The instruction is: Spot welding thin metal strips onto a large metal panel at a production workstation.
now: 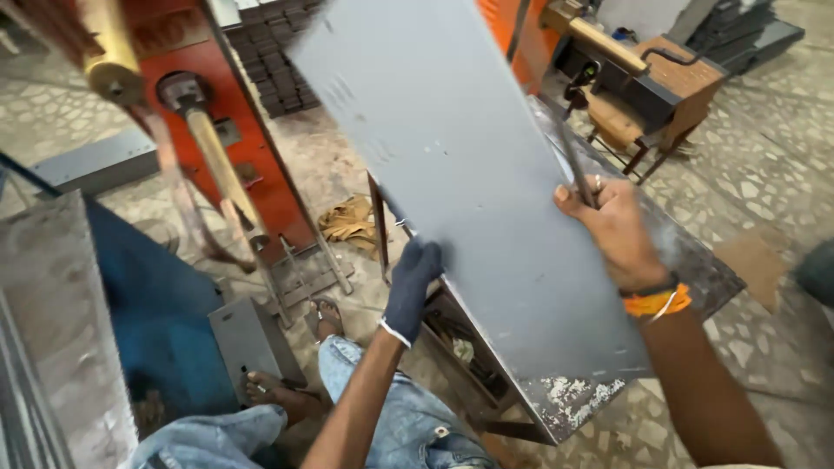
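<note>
The left hand [412, 288], in a dark blue knitted glove, reaches up from the lower middle, its forearm bare and straight, the fingers curled closed around an edge. The right hand [613, 227] is bare, with a ring on one finger and an orange band at the wrist; its fingers are bent and closed, the forearm coming from the lower right corner.

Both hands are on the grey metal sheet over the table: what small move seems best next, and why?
Probably lower the grey sheet flat onto the table. It is tilted up, held only at its edges by the gloved left hand and bare right hand.
</note>
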